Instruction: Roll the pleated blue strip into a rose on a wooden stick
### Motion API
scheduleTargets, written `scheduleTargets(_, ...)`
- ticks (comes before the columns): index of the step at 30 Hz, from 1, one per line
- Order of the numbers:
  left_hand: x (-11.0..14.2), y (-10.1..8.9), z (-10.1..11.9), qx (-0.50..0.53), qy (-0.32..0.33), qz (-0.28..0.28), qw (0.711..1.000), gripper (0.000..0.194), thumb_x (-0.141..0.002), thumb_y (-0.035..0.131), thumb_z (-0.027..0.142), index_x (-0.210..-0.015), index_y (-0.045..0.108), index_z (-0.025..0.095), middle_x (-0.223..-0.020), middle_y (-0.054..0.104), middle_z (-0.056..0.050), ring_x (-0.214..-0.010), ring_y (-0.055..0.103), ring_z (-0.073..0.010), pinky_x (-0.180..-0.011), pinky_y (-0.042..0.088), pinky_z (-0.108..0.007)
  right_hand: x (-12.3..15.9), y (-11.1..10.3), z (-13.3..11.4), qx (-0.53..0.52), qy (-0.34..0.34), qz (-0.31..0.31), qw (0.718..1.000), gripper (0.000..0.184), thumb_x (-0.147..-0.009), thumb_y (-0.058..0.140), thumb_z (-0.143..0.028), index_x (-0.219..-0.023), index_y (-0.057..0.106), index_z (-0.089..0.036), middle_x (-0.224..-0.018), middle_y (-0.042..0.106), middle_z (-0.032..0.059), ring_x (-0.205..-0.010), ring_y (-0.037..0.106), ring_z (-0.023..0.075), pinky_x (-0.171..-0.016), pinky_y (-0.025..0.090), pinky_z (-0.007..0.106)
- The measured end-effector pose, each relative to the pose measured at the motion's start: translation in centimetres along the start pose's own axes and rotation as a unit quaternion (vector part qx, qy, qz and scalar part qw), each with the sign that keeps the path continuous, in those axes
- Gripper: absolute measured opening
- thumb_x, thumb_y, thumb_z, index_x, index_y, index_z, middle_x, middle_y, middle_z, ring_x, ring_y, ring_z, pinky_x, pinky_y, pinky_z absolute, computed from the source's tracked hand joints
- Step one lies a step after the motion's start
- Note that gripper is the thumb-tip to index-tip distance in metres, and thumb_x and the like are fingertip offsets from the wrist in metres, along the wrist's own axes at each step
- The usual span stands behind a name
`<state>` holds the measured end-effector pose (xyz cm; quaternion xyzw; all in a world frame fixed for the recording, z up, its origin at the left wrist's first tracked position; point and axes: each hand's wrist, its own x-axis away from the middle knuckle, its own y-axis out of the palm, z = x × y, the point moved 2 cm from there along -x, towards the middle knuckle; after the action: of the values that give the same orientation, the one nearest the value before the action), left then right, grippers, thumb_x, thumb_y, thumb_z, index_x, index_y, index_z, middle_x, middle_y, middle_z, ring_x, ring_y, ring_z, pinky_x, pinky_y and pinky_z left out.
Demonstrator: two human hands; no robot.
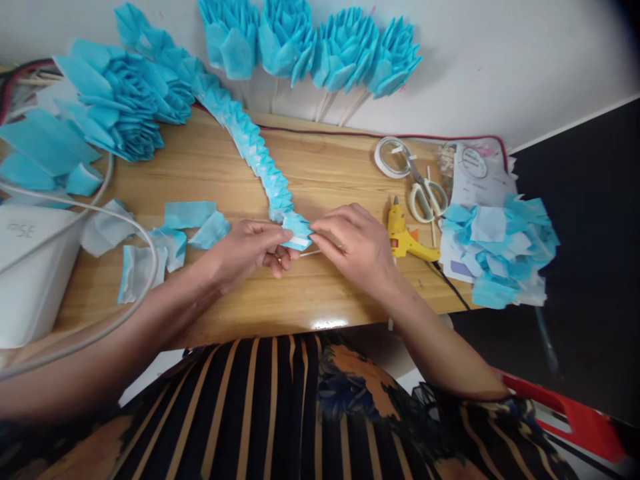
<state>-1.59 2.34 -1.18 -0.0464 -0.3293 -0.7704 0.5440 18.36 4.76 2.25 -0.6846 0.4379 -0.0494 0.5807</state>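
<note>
A long chain of folded blue fabric pieces (255,150) runs from the back left of the table down to my hands. My left hand (255,248) pinches its near end, thumb on top beside a white strip. From the other side, the fingertips of my right hand (353,243) close on the edge of the same end. A thin pale stick shows between the hands, just below the chain. To the right of my right hand lies a yellow glue gun (400,233). Loose blue fabric pieces (187,215) lie left of my left hand.
Scissors (425,193) and a white tape roll (385,160) lie at the back right. A pile of fabric pieces (505,247) sits at the right edge. Blue fabric flowers (345,50) on sticks stand along the wall. A white box (35,267) and cable (143,233) occupy the left.
</note>
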Motion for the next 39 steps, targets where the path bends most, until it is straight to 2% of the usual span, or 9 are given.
scheduleTargets(11,0.1,0.2,0.2,-0.016,-0.023,0.016,0.999,0.019,-0.083,0.078,0.026,-0.072,0.073,0.012,-0.070,0.072,-0.006,-0.054,0.064,-0.0120,-0.045,0.052,-0.020,0.0,0.4,-1.2,0.151,-0.074,0.036,0.985,0.019,-0.101,0.055,-0.009,-0.092,0.068,-0.019,-0.084,0.074,0.0045,-0.079,0.066,0.0179,-0.068,0.052,0.030)
scheduleTargets(15,0.2,0.2,0.3,-0.019,-0.009,0.020,1.000,0.019,-0.085,0.076,0.026,-0.072,0.074,0.012,-0.070,0.072,-0.005,-0.055,0.064,-0.0119,-0.046,0.053,-0.020,0.4,0.4,-0.9,0.094,-0.055,0.019,0.994,0.020,-0.101,0.054,-0.008,-0.099,0.070,-0.020,-0.095,0.078,0.0063,-0.087,0.070,0.0187,-0.074,0.056,0.032)
scheduleTargets(18,0.1,0.2,0.3,-0.021,-0.007,0.028,0.999,0.019,-0.086,0.074,0.025,-0.072,0.073,0.012,-0.069,0.071,-0.005,-0.055,0.064,-0.0119,-0.046,0.053,-0.020,0.7,0.2,-0.3,-0.044,0.031,0.003,0.999,0.019,-0.101,0.055,-0.011,-0.103,0.071,-0.022,-0.102,0.079,0.0057,-0.093,0.073,0.0187,-0.079,0.060,0.034)
scheduleTargets(20,0.1,0.2,0.3,-0.022,-0.010,0.035,0.999,0.019,-0.086,0.073,0.024,-0.072,0.073,0.012,-0.069,0.071,-0.004,-0.054,0.064,-0.0120,-0.046,0.052,-0.020,0.9,0.1,0.3,-0.190,0.145,0.002,0.971,0.017,-0.100,0.056,-0.015,-0.109,0.069,-0.022,-0.105,0.079,0.0052,-0.095,0.074,0.0180,-0.077,0.062,0.033)
scheduleTargets(23,0.1,0.3,0.3,-0.020,-0.010,0.042,0.999,0.018,-0.086,0.074,0.025,-0.073,0.072,0.012,-0.070,0.071,-0.004,-0.054,0.064,-0.0118,-0.046,0.052,-0.020,1.1,0.4,0.8,-0.395,0.312,-0.023,0.864,0.023,-0.099,0.059,-0.026,-0.121,0.064,-0.023,-0.104,0.078,0.0047,-0.094,0.074,0.0175,-0.070,0.063,0.029)
scheduleTargets(26,0.1,0.3,0.3,-0.020,-0.007,0.041,0.999,0.017,-0.085,0.075,0.025,-0.075,0.072,0.012,-0.070,0.072,-0.004,-0.055,0.064,-0.0118,-0.046,0.053,-0.020,0.9,1.0,0.7,-0.514,0.393,-0.041,0.761,0.032,-0.097,0.065,-0.036,-0.126,0.063,-0.023,-0.097,0.075,0.0031,-0.090,0.073,0.0163,-0.066,0.062,0.026)
scheduleTargets(29,0.2,0.4,0.3,-0.025,-0.005,0.040,0.999,0.017,-0.084,0.077,0.025,-0.075,0.073,0.012,-0.069,0.071,-0.004,-0.054,0.064,-0.0119,-0.045,0.053,-0.020,0.5,1.4,0.4,-0.569,0.426,-0.040,0.702,0.037,-0.092,0.072,-0.040,-0.124,0.065,-0.023,-0.091,0.072,0.0013,-0.084,0.070,0.0148,-0.064,0.060,0.024)
scheduleTargets(35,0.1,0.4,0.3,-0.027,-0.003,0.029,0.999,0.019,-0.081,0.080,0.029,-0.073,0.073,0.013,-0.068,0.071,-0.003,-0.054,0.064,-0.0119,-0.046,0.054,-0.020,0.0,1.6,0.1,-0.603,0.437,-0.067,0.665,0.043,-0.084,0.080,-0.032,-0.124,0.066,-0.022,-0.087,0.072,-0.0001,-0.077,0.067,0.0136,-0.061,0.058,0.023)
scheduleTargets(39,0.1,0.3,0.3,-0.025,-0.006,0.029,0.999,0.022,-0.078,0.083,0.032,-0.073,0.073,0.013,-0.069,0.071,-0.004,-0.054,0.064,-0.0125,-0.045,0.054,-0.020,0.1,1.7,0.3,-0.586,0.420,-0.064,0.690,0.045,-0.080,0.079,-0.024,-0.123,0.064,-0.022,-0.087,0.070,-0.0019,-0.073,0.065,0.0121,-0.062,0.057,0.024)
